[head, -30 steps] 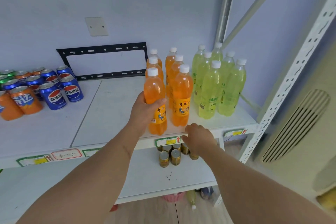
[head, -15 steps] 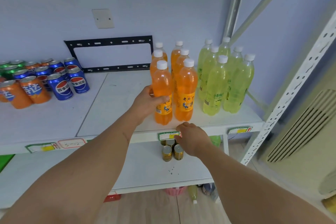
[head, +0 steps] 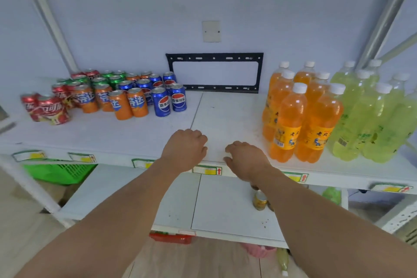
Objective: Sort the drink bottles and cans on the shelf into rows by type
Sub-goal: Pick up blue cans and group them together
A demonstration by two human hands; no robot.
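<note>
Six orange bottles (head: 291, 119), seven green bottles (head: 370, 119); left hand (head: 185, 149) and right hand (head: 246, 160) loosely curled, holding nothing.

A wide bare strip of the shelf (head: 216, 115) is lying open at 12 o'clock from both hands, reaching back to the black bracket (head: 214, 72) on the wall. At 10 o'clock the cans (head: 126, 95) are blocking the way. At 2 o'clock the orange bottles (head: 297, 115) are standing close, with the green bottles (head: 372, 117) touching them beyond.
</note>
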